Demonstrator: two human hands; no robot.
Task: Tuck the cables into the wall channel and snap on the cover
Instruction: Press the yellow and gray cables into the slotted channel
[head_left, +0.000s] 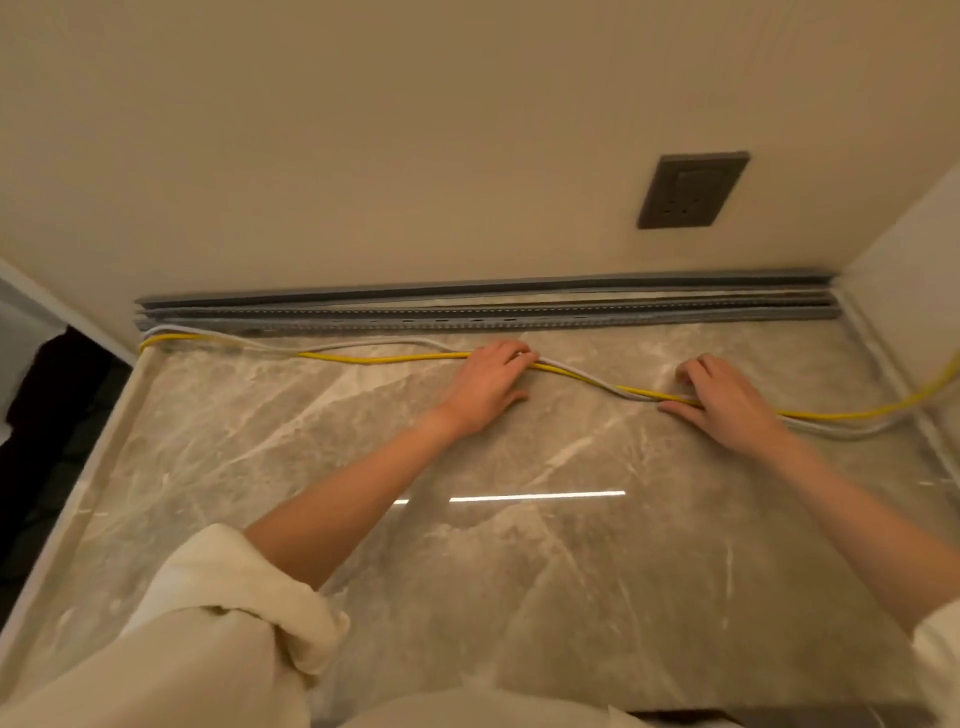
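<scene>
So both cables run off the frame on the right, and at the left they drop over the bench (519, 571) edge, so no ends or plugs are visible. The fingertips of both hands are curled under or blurred, which makes the exact grip hard to read. The stack of grey strips at the wall is also tricky — I can't tell which piece is the wall channel (488, 317) and which is the cover, they just sit as long parallel rails against the base of the wall.

Count: two cables, one yellow cable (384, 358) and one grey cable (363, 345), two hands, one dark wall socket (693, 191) above the rails toward the right.

The cables lie on the marble bench just in front of the channel, not in it. Their long axis runs left to right, roughly parallel with the wall, sagging toward the person on the right side. They cross each other between the hands.

The left hand (491, 384) rests palm down with its fingers curled over both cables where they meet — looks like a loose pinch. The right hand (724, 397) does the same further right, fingers bent over the cables, thumb flat on the bench. Cream sleeves (223, 623) are pushed up on both arms.
</scene>
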